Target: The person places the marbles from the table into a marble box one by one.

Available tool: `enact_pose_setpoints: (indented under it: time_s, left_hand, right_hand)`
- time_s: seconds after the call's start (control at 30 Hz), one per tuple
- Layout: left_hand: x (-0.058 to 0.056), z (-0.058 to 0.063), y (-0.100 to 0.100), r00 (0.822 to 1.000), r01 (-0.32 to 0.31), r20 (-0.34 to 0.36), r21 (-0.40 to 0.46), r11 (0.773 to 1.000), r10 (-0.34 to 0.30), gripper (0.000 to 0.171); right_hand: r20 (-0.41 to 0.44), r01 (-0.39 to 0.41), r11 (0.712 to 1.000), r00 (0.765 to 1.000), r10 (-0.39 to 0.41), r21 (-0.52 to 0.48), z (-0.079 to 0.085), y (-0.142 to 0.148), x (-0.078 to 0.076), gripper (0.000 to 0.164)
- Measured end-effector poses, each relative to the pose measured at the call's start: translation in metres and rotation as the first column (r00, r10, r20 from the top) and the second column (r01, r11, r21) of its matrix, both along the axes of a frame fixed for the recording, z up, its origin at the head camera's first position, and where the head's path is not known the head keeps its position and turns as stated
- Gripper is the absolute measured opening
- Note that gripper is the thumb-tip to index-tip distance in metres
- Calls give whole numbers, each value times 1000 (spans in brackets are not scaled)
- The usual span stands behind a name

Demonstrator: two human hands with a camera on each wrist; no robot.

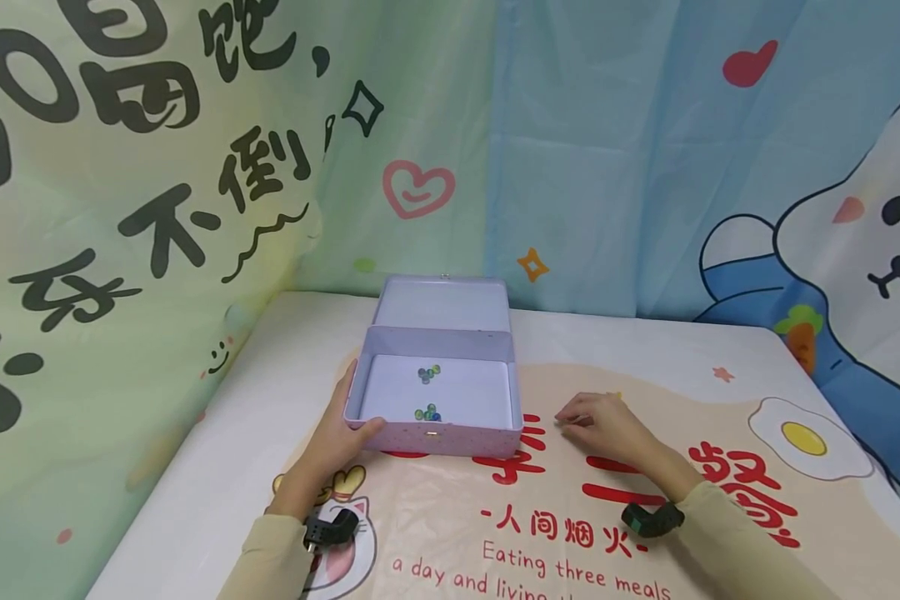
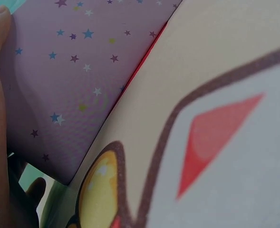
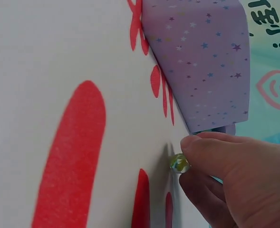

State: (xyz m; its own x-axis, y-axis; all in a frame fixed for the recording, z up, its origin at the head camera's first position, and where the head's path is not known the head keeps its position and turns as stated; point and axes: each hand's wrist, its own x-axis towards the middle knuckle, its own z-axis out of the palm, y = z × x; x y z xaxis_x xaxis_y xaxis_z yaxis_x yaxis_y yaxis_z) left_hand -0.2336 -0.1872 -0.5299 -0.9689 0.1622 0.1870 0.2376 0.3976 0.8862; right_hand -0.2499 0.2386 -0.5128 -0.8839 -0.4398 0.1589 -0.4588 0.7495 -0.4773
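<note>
A lilac tin box (image 1: 450, 442) with a star pattern stands on the table, its hinged lid (image 1: 444, 304) tipped back. Inside lie two small clusters of glass marbles: a rear group (image 1: 427, 375) and a front group (image 1: 428, 413) with blue and green ones. My left hand (image 1: 337, 429) grips the box at its left front corner, thumb over the front rim and fingers along the left side. To the right of the box, my right hand (image 1: 603, 423) pinches a clear yellow-green marble (image 3: 179, 163) between thumb and fingertips, low over the table.
A printed cloth (image 1: 555, 508) with red characters, a cat and a fried egg (image 1: 806, 437) covers the table. Behind it hangs a blue and green curtain (image 1: 585, 167). Black wrist cameras are strapped to both wrists.
</note>
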Motion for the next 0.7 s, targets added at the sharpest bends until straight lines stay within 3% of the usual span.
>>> enact_pose_setpoints:
  time_s: [0.1,0.3,0.43,0.67,0.7]
  left_hand:
    - [3,6,1,1000,8,10,1,1000,-8,102]
    - [15,31,8,999,18,29,-2,1000,-18,103]
    - [19,38,10,999,16,31,-9,1000,-15,103]
    - [1,2,1,1000,-8,10,-16,1000,8,101]
    - [1,2,1,1000,-5,8,-16,1000,5,101]
  right_hand:
    - [1,-4,1000,1000,4,12,-2,0,0,19]
    - [-6,-1,999,1000,1,32,-4,1,1,19]
    - [-27,3,999,1000,-2,53,-4,2,1,17]
    - [-14,17,998,1000,-16,58,-3,1,2,12]
    - [-19,15,998,1000,-14,56,-3,1,2,12]
